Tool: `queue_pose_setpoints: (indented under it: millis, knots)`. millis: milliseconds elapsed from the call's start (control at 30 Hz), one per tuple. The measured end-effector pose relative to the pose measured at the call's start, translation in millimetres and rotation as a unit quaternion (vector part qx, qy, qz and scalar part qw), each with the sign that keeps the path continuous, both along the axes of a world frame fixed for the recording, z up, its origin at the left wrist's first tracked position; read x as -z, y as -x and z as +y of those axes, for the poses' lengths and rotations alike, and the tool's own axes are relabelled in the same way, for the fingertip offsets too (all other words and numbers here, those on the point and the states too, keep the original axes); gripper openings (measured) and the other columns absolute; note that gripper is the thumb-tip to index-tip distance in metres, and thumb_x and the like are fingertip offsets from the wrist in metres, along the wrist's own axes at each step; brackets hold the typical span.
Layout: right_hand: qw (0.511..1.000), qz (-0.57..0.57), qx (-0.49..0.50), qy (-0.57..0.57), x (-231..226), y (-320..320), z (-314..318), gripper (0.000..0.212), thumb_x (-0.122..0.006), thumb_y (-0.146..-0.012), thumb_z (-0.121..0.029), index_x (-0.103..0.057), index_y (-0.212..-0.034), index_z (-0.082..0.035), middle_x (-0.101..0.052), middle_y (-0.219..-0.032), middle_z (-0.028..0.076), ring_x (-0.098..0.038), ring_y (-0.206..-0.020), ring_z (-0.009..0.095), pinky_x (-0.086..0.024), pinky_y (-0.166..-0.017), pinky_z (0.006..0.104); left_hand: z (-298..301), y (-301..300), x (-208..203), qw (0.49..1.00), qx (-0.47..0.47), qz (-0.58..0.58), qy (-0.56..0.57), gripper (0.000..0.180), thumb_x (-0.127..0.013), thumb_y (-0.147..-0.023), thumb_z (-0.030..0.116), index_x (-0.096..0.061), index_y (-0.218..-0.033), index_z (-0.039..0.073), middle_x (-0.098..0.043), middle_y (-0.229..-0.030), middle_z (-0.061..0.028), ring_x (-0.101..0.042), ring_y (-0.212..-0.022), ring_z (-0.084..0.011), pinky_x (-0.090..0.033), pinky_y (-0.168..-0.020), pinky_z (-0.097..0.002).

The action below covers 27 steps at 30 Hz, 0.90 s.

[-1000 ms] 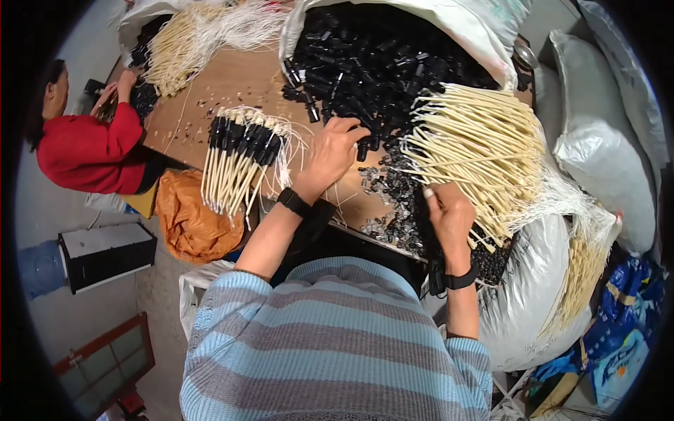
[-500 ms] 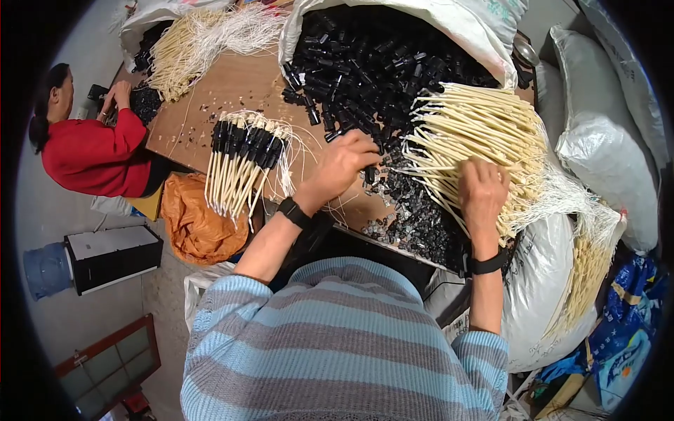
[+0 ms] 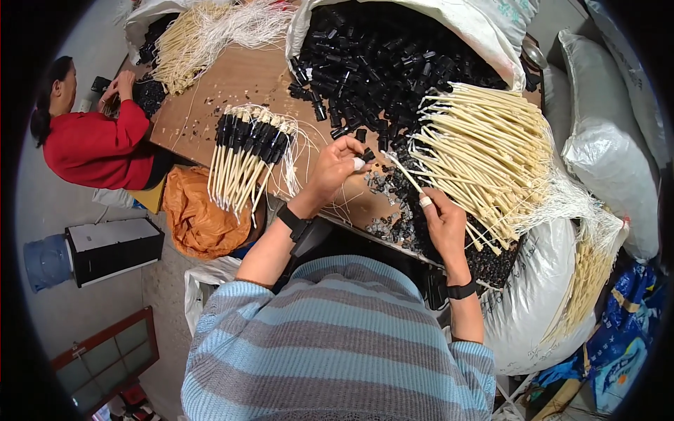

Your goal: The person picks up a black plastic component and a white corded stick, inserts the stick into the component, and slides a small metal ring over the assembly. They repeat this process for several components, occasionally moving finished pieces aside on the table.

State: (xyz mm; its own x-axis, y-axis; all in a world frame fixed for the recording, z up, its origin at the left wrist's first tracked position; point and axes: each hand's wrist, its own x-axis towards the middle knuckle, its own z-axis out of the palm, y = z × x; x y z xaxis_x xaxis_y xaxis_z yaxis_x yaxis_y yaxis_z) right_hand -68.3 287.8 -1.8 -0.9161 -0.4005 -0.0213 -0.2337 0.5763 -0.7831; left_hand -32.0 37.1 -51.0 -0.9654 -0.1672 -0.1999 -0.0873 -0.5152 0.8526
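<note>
Over the table's front part, my left hand is closed with a small black plastic part between its fingertips; white wrapping covers one fingertip. My right hand, also with white on a fingertip, pinches a thin cream-coloured tube with a white tip. That tip points up and left toward the black part, and the two are apart. Beside my right hand lies a big heap of the same cream tubes with white strings. To the left rests a bundle of tubes fitted with black parts.
An open white sack spills black plastic parts onto the brown table. Small black and clear bits litter the near edge. Full white sacks stand at right. Far left, a person in red works at the table.
My right hand has come left and nearer from the heap, with a cream tube now drawn out in it. My left hand has lifted a black part from the pile's edge.
</note>
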Motion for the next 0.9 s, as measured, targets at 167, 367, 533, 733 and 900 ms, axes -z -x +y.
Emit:
queue_pose_setpoints:
  millis: [167,367,533,733,900]
  knots:
    - [0.999,0.020,-0.041,0.012,-4,-2,-6,0.020,-0.064,-0.090,-0.014,-0.068,-0.105,0.000,-0.069,-0.082,0.012,-0.061,-0.067,0.016,-0.048,-0.065,0.0276,17,-5,-18,0.999,0.034,0.020,0.023,0.031,-0.050,-0.083,-0.007,-0.057,-0.113,-0.004,-0.063,-0.105,-0.0102,-0.065,-0.093,-0.0152,-0.054,-0.083,-0.0245]
    - [0.986,0.122,-0.113,0.004,-5,0,-7,0.015,-0.064,-0.088,-0.018,-0.070,-0.098,-0.009,-0.063,-0.071,0.013,-0.058,-0.058,0.033,-0.045,-0.052,0.0389,18,-9,-28,0.939,0.140,0.058,0.310,0.038,-0.051,-0.079,-0.008,-0.061,-0.115,0.001,-0.063,-0.088,-0.0025,-0.059,-0.081,-0.0091,-0.048,-0.073,-0.0223]
    - [0.985,0.137,-0.095,-0.050,-17,-4,-12,0.017,-0.067,-0.086,-0.014,-0.072,-0.099,-0.005,-0.067,-0.077,0.015,-0.064,-0.063,0.030,-0.048,-0.055,0.0338,16,-14,-18,0.910,0.091,0.085,0.396,0.037,-0.047,-0.078,-0.009,-0.064,-0.108,0.004,-0.060,-0.082,-0.0011,-0.054,-0.074,-0.0072,-0.046,-0.070,-0.0230]
    - [0.975,0.166,-0.123,-0.080,-11,-8,-10,0.017,-0.067,-0.086,-0.014,-0.071,-0.100,-0.007,-0.063,-0.070,0.014,-0.059,-0.057,0.031,-0.045,-0.051,0.0366,15,-11,-6,0.820,0.090,0.170,0.540,0.043,-0.048,-0.068,-0.010,-0.064,-0.105,0.005,-0.060,-0.086,-0.0167,-0.058,-0.087,-0.0360,-0.048,-0.076,-0.0387]
    - [0.972,0.182,-0.119,-0.093,-12,-12,-8,0.016,-0.067,-0.086,-0.015,-0.070,-0.100,-0.007,-0.062,-0.068,0.014,-0.059,-0.057,0.031,-0.045,-0.051,0.0369,11,-14,-15,0.816,0.083,0.119,0.560,0.038,-0.051,-0.067,-0.011,-0.063,-0.100,0.005,-0.059,-0.083,-0.0127,-0.057,-0.084,-0.0333,-0.047,-0.071,-0.0382]
